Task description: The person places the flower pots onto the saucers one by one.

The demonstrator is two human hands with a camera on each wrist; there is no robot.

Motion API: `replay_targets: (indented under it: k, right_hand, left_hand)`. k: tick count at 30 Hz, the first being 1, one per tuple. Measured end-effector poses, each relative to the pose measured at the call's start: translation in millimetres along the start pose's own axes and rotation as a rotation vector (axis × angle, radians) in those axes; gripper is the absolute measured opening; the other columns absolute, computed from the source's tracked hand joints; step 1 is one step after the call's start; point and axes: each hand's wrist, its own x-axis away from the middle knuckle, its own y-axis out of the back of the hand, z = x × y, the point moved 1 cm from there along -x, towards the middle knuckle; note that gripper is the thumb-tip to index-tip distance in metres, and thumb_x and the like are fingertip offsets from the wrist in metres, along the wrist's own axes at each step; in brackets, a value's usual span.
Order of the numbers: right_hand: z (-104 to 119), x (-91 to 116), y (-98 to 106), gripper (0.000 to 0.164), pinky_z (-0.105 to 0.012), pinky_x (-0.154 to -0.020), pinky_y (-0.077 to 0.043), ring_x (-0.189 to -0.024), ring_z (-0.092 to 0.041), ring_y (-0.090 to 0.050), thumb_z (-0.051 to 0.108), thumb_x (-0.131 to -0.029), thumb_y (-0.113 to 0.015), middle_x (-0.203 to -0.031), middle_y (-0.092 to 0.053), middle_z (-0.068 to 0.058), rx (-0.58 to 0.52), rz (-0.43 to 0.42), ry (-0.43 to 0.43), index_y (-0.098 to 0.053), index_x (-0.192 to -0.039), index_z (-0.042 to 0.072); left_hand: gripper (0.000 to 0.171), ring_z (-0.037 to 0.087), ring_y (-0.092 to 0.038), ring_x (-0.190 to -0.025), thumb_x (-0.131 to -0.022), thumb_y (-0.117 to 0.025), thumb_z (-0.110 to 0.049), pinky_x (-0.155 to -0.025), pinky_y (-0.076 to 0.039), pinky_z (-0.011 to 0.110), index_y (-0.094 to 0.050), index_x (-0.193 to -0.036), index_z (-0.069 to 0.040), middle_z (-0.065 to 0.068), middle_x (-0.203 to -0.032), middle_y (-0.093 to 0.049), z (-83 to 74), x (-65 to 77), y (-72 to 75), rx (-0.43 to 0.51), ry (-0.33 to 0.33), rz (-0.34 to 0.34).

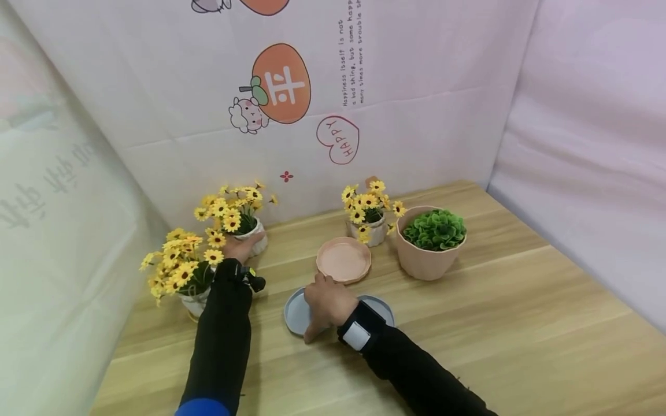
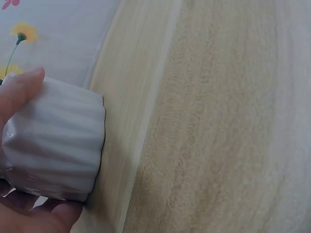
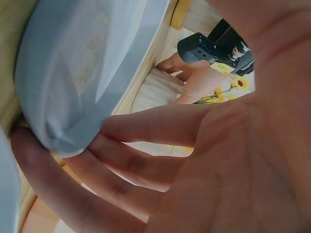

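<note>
At the back left, my left hand (image 1: 240,248) grips a ribbed white pot (image 2: 58,136) of yellow daisies (image 1: 231,211). In the left wrist view the thumb lies on one side and fingers on the other. My right hand (image 1: 329,301) reaches over a blue-grey plate (image 1: 296,315), its fingertips at the rim (image 3: 73,145) in the right wrist view. The hand covers much of this plate. Right of it, partly hidden by the wrist, shows a second blue-grey plate (image 1: 382,307). Just beyond the hand lies a pink plate (image 1: 343,259).
Another pot of yellow daisies (image 1: 179,268) stands beside my left forearm. Behind the pink plate is a third daisy pot (image 1: 370,231). A larger pink pot (image 1: 429,260) with a green plant stands to its right. Printed cloth (image 1: 416,127) hangs along the table's back edge.
</note>
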Motion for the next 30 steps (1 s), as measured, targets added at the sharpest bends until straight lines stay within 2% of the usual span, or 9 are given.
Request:
replay_targets:
  k: [4, 6, 9, 10, 13, 14, 17, 19, 30]
  right_hand:
    - [1.5, 0.1, -0.9, 0.071, -0.041, -0.089, -0.058, -0.107, -0.026, -0.061, 0.057, -0.062, -0.100, -0.119, -0.063, -0.011, 0.000, -0.002, -0.008, -0.074, -0.111, 0.012]
    - [2.3, 0.3, -1.5, 0.071, -0.041, -0.088, -0.059, -0.107, -0.026, -0.061, 0.057, -0.061, -0.100, -0.119, -0.063, -0.011, 0.001, -0.005, -0.010, -0.074, -0.110, 0.012]
    - [2.8, 1.0, -1.2, 0.071, -0.041, -0.087, -0.059, -0.107, -0.026, -0.061, 0.056, -0.061, -0.101, -0.119, -0.063, -0.012, -0.004, -0.009, -0.013, -0.075, -0.110, 0.012]
    - [2.6, 1.1, -1.1, 0.071, -0.041, -0.087, -0.059, -0.107, -0.026, -0.061, 0.056, -0.061, -0.101, -0.119, -0.063, -0.012, -0.005, -0.010, -0.013, -0.075, -0.110, 0.011]
    - [1.5, 1.1, -0.7, 0.071, -0.041, -0.088, -0.058, -0.108, -0.027, -0.061, 0.056, -0.062, -0.101, -0.120, -0.062, -0.012, -0.009, -0.009, -0.012, -0.075, -0.110, 0.011]
    - [1.0, 1.0, -0.7, 0.071, -0.041, -0.088, -0.058, -0.108, -0.027, -0.061, 0.056, -0.062, -0.101, -0.120, -0.063, -0.013, -0.009, -0.007, -0.011, -0.075, -0.110, 0.011]
    - [0.0, 0.7, -1.0, 0.070, -0.041, -0.089, -0.058, -0.109, -0.027, -0.061, 0.056, -0.062, -0.100, -0.121, -0.062, -0.013, -0.010, -0.002, -0.006, -0.075, -0.110, 0.011]
    - [-0.3, 0.7, -1.4, 0.070, -0.041, -0.089, -0.058, -0.109, -0.027, -0.060, 0.056, -0.063, -0.100, -0.121, -0.063, -0.013, -0.011, -0.002, -0.002, -0.075, -0.109, 0.011]
    - [-1.7, -0.6, -2.5, 0.071, -0.040, -0.085, -0.057, -0.104, -0.026, -0.058, 0.054, -0.062, -0.101, -0.118, -0.062, -0.012, -0.029, -0.005, 0.008, -0.074, -0.110, 0.009]
  left_hand:
    - [0.137, 0.042, -0.019, -0.163, -0.075, -0.084, -0.072, -0.129, -0.025, 0.062, 0.010, -0.168, -0.038, 0.010, -0.179, -0.012, -60.8, 80.4, 7.7, 0.019, 0.018, -0.008]
    - [0.130, 0.044, -0.022, -0.161, -0.082, -0.082, -0.067, -0.129, -0.026, 0.060, 0.004, -0.171, -0.026, 0.017, -0.177, -0.017, -108.0, 148.1, 12.9, 0.017, -0.018, -0.007]
    - [0.136, 0.042, -0.022, -0.161, -0.077, -0.084, -0.071, -0.129, -0.027, 0.059, 0.004, -0.171, -0.028, 0.014, -0.177, -0.020, -83.4, 119.3, 10.0, 0.014, -0.047, 0.012]
    - [0.136, 0.041, -0.018, -0.163, -0.078, -0.084, -0.070, -0.130, -0.026, 0.058, 0.007, -0.171, -0.029, 0.013, -0.178, -0.016, -80.7, 118.3, 10.0, 0.010, -0.064, 0.024]
    - [0.138, 0.039, -0.010, -0.165, -0.080, -0.084, -0.066, -0.133, -0.022, 0.055, 0.013, -0.170, -0.027, 0.013, -0.179, -0.009, -109.6, 153.0, 12.7, 0.020, -0.031, 0.068]
    - [0.137, 0.041, -0.008, -0.165, -0.082, -0.083, -0.066, -0.133, -0.021, 0.057, 0.016, -0.169, -0.028, 0.014, -0.180, -0.006, -111.5, 153.8, 12.0, 0.010, -0.022, 0.063]
    - [0.130, 0.044, -0.013, -0.164, -0.089, -0.082, -0.054, -0.133, -0.021, 0.058, 0.015, -0.170, -0.020, 0.020, -0.178, -0.008, -144.6, 196.4, 15.5, 0.039, -0.007, 0.084]
    - [0.126, 0.045, -0.014, -0.163, -0.092, -0.081, -0.047, -0.133, -0.021, 0.057, 0.013, -0.170, -0.015, 0.023, -0.177, -0.009, -154.9, 211.9, 16.6, 0.059, -0.022, 0.094]
    - [0.108, 0.042, -0.019, -0.163, -0.095, -0.081, -0.030, -0.134, -0.022, 0.054, -0.006, -0.171, -0.013, 0.020, -0.176, -0.018, -156.7, 227.6, 12.4, 0.094, -0.073, 0.108]
